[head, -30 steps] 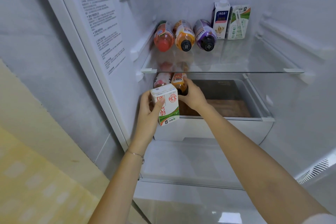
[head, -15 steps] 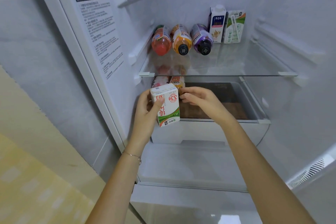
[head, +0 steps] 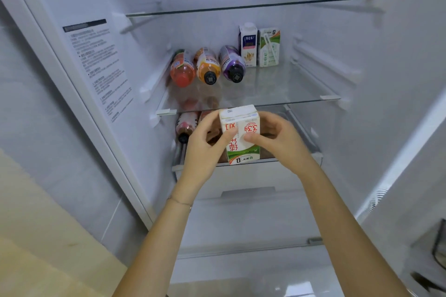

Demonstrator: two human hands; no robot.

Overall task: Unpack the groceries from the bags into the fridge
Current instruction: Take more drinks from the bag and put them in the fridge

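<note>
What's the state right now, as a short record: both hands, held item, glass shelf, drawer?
left hand: grips the milk carton from its left side
right hand: pinches the carton's right side
milk carton: held in the air in front of the drawer, print upside down
glass shelf: three bottles lying side by side, caps toward the camera; two upright cartons at the back
drawer: one bottle lies at its left; the rest is partly hidden by the hands
</note>
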